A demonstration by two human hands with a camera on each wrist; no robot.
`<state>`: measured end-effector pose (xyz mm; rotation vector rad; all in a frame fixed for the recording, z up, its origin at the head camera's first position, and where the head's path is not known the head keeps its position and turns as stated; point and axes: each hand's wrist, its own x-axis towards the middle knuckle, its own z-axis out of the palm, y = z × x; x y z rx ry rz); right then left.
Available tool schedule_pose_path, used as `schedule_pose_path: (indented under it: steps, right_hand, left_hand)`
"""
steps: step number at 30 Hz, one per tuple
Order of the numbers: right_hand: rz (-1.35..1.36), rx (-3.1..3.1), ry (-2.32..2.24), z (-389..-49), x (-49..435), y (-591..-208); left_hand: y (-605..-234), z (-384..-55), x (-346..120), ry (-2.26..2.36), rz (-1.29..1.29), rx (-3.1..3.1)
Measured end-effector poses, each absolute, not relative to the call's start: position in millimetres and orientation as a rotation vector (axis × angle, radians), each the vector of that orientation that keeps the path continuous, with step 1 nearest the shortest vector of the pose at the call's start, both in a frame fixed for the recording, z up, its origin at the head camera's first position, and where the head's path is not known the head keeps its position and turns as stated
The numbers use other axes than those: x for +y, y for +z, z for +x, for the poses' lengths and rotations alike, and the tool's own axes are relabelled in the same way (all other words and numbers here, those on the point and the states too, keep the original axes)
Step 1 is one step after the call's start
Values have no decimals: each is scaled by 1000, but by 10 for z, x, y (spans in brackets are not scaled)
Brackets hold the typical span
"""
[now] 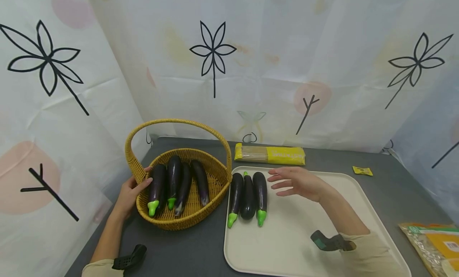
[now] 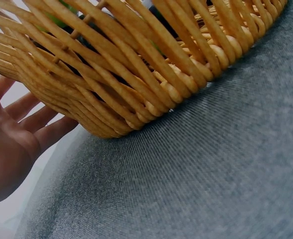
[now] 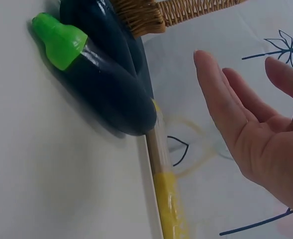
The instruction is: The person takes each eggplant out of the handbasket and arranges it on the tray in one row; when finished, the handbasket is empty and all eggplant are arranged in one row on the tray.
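A wicker basket [image 1: 173, 225] with a tall arched handle stands on the left and has several dark eggplants [image 1: 173, 177] inside. My left hand [image 1: 128, 193] holds the basket's left side by the handle's base, thumb over the rim. The left wrist view shows that hand's fingers [image 2: 51, 130] along the outer wicker. Three eggplants [image 1: 248, 197] lie side by side on the cream tray [image 1: 287, 245], at its left end. Just right of them, my right hand [image 1: 299, 182] hovers over the tray with fingers extended and nothing in them. A green-capped eggplant [image 3: 106, 92] shows large in the right wrist view.
Behind the tray lies a yellow pack of noodles [image 1: 269, 154]. A small yellow packet [image 1: 362, 171] is at the back right, and a larger clear-and-orange bag [image 1: 435, 245] at the right edge. A printed curtain [image 1: 272, 69] hangs behind the grey table [image 1: 186, 253].
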<state>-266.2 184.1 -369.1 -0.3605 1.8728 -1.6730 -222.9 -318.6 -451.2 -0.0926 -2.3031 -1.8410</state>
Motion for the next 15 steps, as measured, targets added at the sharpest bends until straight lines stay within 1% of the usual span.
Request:
schedule_pose_path:
  steps: [5, 15]
  right_hand:
    - [-455, 1734, -1660, -2617, 1612, -3637]
    - [-554, 1511, -1632, -2521, 930, -3613]
  left_hand:
    - [-4513, -2235, -3188, -1844, -92, -2302]
    - [-4516, -2231, -3191, -1851, -90, -2299]
